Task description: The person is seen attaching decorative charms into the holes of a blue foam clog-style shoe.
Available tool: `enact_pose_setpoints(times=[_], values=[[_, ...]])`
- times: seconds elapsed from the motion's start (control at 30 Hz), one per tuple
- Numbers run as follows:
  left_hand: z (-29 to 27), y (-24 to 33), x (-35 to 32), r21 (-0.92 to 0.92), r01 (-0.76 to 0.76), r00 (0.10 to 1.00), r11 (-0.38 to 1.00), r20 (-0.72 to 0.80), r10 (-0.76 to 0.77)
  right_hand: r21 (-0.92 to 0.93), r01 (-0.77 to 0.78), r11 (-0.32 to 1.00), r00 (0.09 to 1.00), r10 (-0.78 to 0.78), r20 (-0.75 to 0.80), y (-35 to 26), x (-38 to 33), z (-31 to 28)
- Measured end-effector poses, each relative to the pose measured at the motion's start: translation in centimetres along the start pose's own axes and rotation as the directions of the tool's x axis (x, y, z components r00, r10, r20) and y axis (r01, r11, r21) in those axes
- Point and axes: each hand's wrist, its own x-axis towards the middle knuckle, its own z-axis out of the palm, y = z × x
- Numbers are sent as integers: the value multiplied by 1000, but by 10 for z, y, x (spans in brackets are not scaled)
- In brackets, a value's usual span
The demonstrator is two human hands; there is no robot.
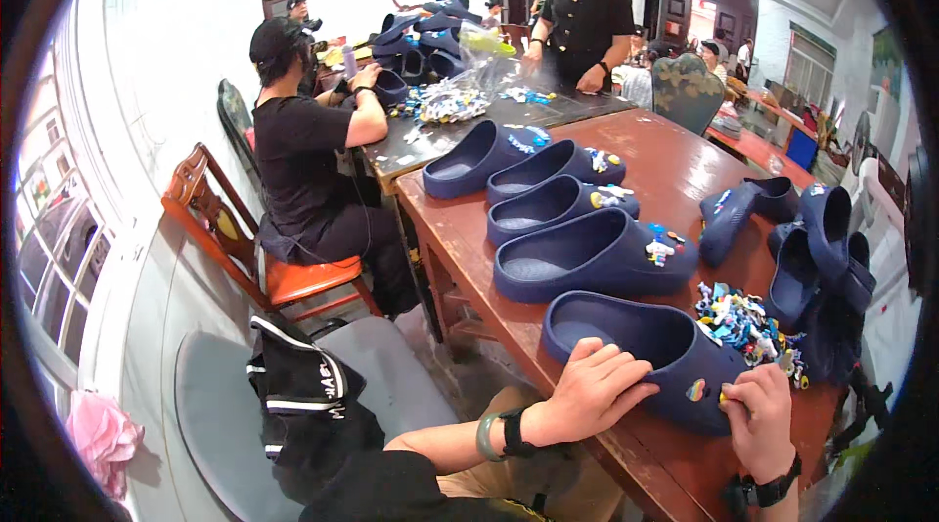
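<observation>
One navy clog [685,356] at the table's [675,145] near edge.
Left hand [592,390] bends fingers over its rim, grip unclear; right hand [758,414] pinches a yellow charm [724,398]. Weak bracing could tip the clog into the charm heap [741,321] beyond.

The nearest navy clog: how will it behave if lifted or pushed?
The nearest navy clog probably feels light, being an open shell. It holds its curve around the opening, suggesting firmness with slight give. Low and long, it seems likelier to slide than tip.
</observation>
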Motion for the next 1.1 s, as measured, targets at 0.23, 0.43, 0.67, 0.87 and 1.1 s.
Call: enact_pose_setpoints(times=[0.23,0.43,0.67,0.87,1.1], values=[[-1,1,4,2,-8,1000,1000,21,8,-144,-6,990,998,-3,-60,-8,-3,0],[-2,2,0,14,-18,1000,1000,9,18,62,-114,992,993,115,-3,-6,-7,-3],[1,3,2,-10,-36,999,999,15,36,6,36,999,999,-36,-15,-3,-14,-10],[-11,0,6,61,-37,994,997,104,31,-17,155,988,986,-155,-55,11,-19,3],[-8,-1,7,35,-51,989,998,142,46,37,48,998,996,-45,-82,15,-23,3]])
